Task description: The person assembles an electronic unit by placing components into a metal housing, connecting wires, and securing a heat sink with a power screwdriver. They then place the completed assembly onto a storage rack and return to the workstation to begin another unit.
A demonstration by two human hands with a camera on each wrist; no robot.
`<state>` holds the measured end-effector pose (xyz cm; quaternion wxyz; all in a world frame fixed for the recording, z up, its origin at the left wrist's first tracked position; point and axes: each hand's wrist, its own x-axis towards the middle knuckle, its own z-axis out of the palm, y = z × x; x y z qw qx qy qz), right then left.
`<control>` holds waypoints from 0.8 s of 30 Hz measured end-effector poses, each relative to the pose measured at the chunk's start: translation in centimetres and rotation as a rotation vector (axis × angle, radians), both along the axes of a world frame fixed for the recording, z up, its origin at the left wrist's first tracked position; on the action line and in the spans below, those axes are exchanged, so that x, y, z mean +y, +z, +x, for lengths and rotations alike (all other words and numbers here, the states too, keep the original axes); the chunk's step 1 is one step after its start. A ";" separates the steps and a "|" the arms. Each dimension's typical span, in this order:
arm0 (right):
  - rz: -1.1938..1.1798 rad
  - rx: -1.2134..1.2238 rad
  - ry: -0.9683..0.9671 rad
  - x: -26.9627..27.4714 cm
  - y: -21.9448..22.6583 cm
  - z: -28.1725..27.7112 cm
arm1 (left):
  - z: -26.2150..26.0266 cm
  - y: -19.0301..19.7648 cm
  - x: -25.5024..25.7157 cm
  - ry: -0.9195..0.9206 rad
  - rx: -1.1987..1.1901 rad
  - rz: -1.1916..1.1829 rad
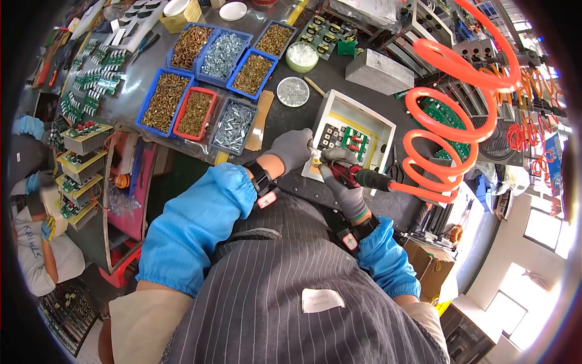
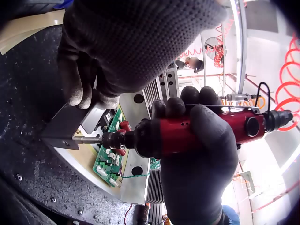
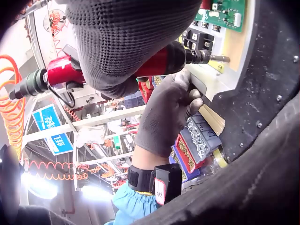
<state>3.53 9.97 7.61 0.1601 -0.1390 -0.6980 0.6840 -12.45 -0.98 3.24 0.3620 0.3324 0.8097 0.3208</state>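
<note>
My gloved right hand grips a red air screwdriver, thumb and fingers wrapped round its body. Its bit points down into a corner of a pale metal case, with the tip at a bent metal plate. My gloved left hand pinches that plate at the case's near left side, thumb and fingertips on its edge. Inside the case are a green circuit board with red parts and several black modules. The left palm is hidden in the head view.
Blue and red bins of screws, including a red bin, stand left of the case. A dish and a grey metal block lie beyond it. An orange coiled air hose runs from the screwdriver across the right side. Another person sits far left.
</note>
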 end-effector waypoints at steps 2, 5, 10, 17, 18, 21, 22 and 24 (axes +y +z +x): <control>0.040 -0.026 0.005 0.0 0.3 -0.1 | 0.0 0.1 -0.1 -0.003 -0.001 -0.007; 0.075 -0.074 -0.007 0.1 0.4 -0.2 | -0.1 0.6 0.1 -0.029 -0.022 -0.035; 0.056 -0.091 -0.034 -0.2 -0.1 -0.2 | -0.1 0.2 0.2 -0.030 0.014 -0.054; 0.123 -0.068 -0.028 -0.2 -0.3 -0.3 | 0.1 0.1 0.0 -0.002 0.011 -0.026; 0.120 -0.074 -0.031 -0.2 -0.1 -0.3 | 0.1 -0.1 0.0 0.002 0.012 -0.024; 0.105 -0.069 -0.043 -0.5 0.3 -0.7 | 0.1 -0.1 0.0 0.007 0.006 -0.018; 0.103 -0.069 -0.043 -0.6 0.3 -0.8 | 0.1 0.0 -0.1 0.007 -0.001 -0.017; 0.037 -0.080 -0.072 -0.7 0.3 -0.6 | 0.1 0.2 -0.1 0.009 -0.002 -0.020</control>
